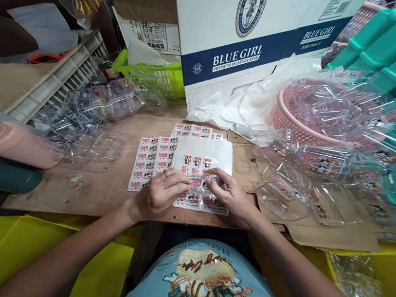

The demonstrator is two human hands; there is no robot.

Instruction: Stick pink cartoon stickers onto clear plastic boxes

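Pinching a clear piece (204,176) between left fingers (178,178) and right fingers (220,175) over stickers (196,162); seemingly applying one, next likely needing even pressure.

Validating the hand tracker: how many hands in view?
2: the left hand at the left end of a clear plastic piece, the right hand at its right end, both over sticker sheets. No other hands show.

By the tabletop's (103,192) near edge you have one left hand (162,194), one right hand (232,198), one clear case (198,184); by its far edge, one lime basket (175,79).
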